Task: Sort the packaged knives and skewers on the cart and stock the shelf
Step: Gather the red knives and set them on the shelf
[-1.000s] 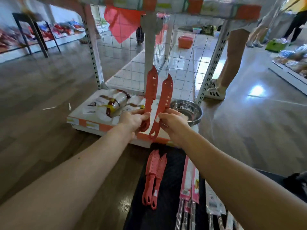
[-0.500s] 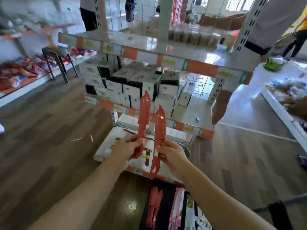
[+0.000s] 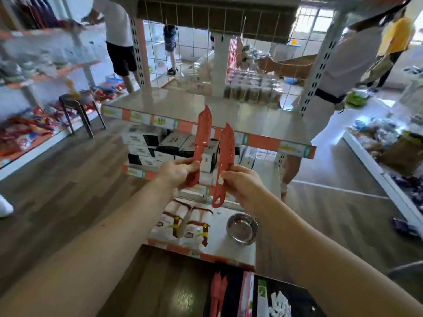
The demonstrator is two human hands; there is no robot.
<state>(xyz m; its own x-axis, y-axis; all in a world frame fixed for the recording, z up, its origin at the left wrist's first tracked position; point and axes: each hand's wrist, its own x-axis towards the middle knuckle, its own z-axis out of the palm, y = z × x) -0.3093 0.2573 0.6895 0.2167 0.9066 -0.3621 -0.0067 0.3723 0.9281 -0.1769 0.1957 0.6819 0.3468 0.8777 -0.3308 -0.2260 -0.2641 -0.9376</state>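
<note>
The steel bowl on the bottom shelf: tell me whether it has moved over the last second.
No. The steel bowl sits at the bottom shelf's right end as before; only the camera tilted up.

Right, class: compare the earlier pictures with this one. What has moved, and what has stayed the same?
The camera view tilted upward, revealing the upper shelf. Both red knives, left and right, rose with it. Unchanged: the left hand and right hand still grip one knife each, blades up; steel bowl unmoved.
</note>
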